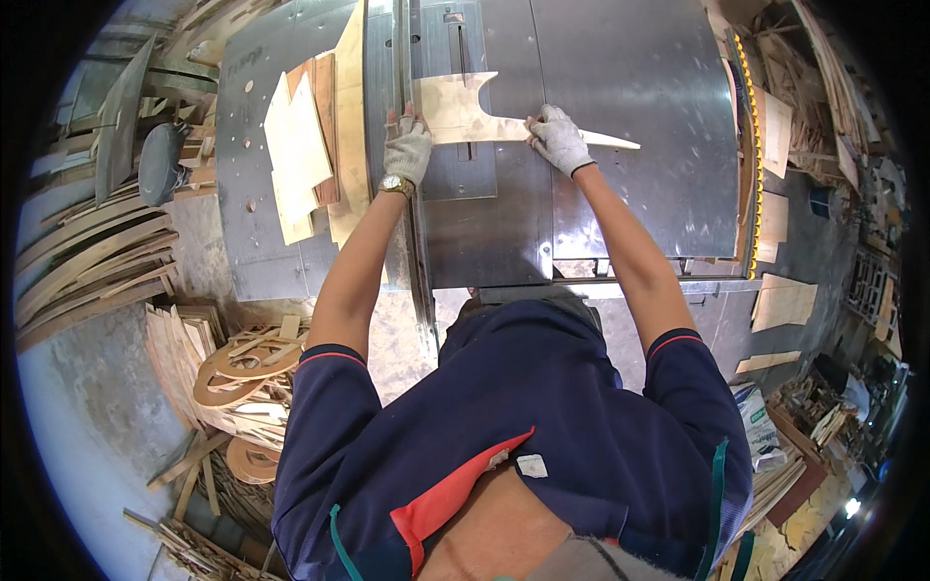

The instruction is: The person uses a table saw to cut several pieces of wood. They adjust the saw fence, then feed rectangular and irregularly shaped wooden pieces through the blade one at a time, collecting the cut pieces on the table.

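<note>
A pale, curved wooden piece (455, 108) with a long tapering point lies across the grey metal saw table (639, 58). Its wide left end meets the long metal fence (403, 58). My left hand (408, 153), in a light knit glove with bare fingertips, rests at the fence beside that end. Its fingers reach forward, apart, with the fingertips by the wood's edge. My right hand (560, 140), gloved the same way, is closed on the narrow part of the piece, thumb and fingers pinching its edge. A slot (462, 48) in the table runs up behind the wood; no blade is visible.
Flat wooden offcuts (298, 155) lie on the table left of the fence. A yellow toothed strip (748, 145) lines the table's right side. Curved wood strips (97, 247) and heaped scraps (242, 378) lie at the left. Boards (783, 300) lie on the right-hand floor.
</note>
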`<state>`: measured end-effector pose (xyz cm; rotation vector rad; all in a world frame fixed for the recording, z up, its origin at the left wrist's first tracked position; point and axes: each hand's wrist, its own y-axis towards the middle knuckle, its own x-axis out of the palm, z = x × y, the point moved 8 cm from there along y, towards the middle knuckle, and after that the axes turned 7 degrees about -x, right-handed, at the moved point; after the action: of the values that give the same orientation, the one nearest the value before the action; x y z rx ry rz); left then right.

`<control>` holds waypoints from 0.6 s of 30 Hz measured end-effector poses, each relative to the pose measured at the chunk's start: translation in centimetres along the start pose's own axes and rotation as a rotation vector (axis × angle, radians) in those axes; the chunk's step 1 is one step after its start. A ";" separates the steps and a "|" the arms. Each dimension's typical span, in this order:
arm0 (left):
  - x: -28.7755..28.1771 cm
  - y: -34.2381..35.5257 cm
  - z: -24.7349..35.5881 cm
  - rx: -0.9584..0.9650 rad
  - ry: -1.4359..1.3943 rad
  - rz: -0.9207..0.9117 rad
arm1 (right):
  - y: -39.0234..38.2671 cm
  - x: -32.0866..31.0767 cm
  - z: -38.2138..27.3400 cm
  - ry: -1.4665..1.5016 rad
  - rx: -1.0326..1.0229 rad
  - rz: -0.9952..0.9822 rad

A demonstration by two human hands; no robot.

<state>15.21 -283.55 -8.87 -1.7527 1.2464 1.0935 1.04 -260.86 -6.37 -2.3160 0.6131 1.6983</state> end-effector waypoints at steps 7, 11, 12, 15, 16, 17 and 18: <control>0.3 2.7 -0.5 0.044 0.025 -0.043 | 2.4 -0.3 1.6 0.018 0.015 -0.011; -0.2 4.0 -1.0 0.011 0.002 0.003 | 3.3 -0.6 2.2 0.012 0.020 0.003; -0.1 4.4 -1.2 0.004 -0.036 -0.024 | 3.6 -0.7 2.4 0.014 0.024 0.010; -0.4 5.8 -1.6 0.004 -0.059 -0.040 | 4.9 -0.9 3.2 0.002 0.040 0.004; -0.5 6.2 -1.8 0.010 -0.049 -0.043 | 5.4 -0.9 3.4 0.002 0.038 0.005; -0.6 6.8 -1.9 0.010 -0.043 -0.042 | 5.8 -0.9 3.7 0.001 0.036 0.007; -0.7 7.3 -2.1 0.011 -0.035 -0.051 | 6.2 -0.9 4.0 0.002 0.043 -0.002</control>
<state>8.62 -287.19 -8.01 -1.7400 1.1780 1.0815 -5.39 -264.59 -6.35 -2.2890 0.6409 1.6651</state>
